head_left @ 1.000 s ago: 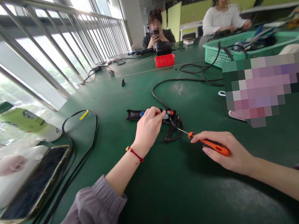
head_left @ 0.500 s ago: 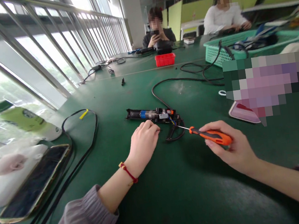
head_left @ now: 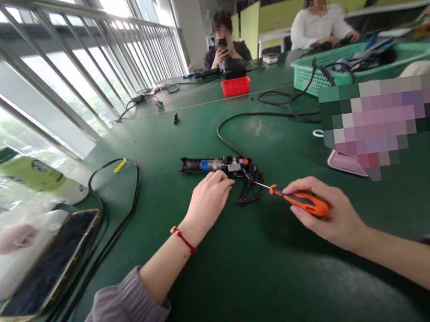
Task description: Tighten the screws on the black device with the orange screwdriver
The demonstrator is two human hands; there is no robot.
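Orange and black, the screwdriver sits in the closed grip of the right hand, its tip beside the thin wires of the opened device on the green bench. The left hand has come off the device's top to its near edge, leaving more of it uncovered; its fingers curl, though I cannot tell whether they hold anything.
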